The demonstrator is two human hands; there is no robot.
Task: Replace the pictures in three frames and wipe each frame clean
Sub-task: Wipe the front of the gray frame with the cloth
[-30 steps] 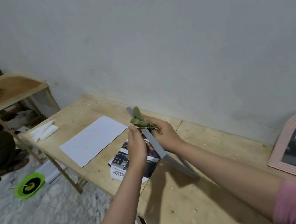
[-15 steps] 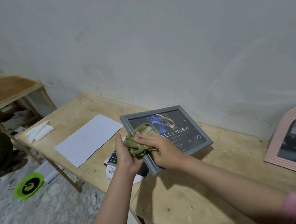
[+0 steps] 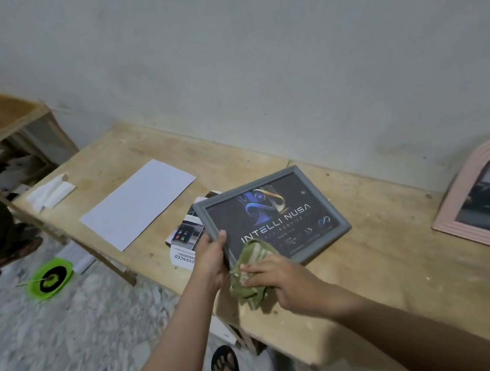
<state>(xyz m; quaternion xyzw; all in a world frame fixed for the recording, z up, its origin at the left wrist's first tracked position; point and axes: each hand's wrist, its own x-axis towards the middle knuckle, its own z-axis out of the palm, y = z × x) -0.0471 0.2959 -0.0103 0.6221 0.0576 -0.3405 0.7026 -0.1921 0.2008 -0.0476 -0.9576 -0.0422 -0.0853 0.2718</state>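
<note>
My left hand [image 3: 212,259] fingers clamp the frame [image 3: 268,178] edge to steady it, right hand [image 3: 279,279] fingers press the cloth [image 3: 250,268] flat for wiping

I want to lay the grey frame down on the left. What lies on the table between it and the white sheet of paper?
In the head view, a stack of printed pictures lies there, partly under the grey frame, just right of the white sheet of paper.

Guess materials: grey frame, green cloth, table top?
Grey frame: looks like matte moulded plastic or painted wood; uniform colour, no grain visible. Green cloth: soft woven fabric; it crumples under the right hand. Table top: bare unfinished wood; pale grain and knots show.
</note>
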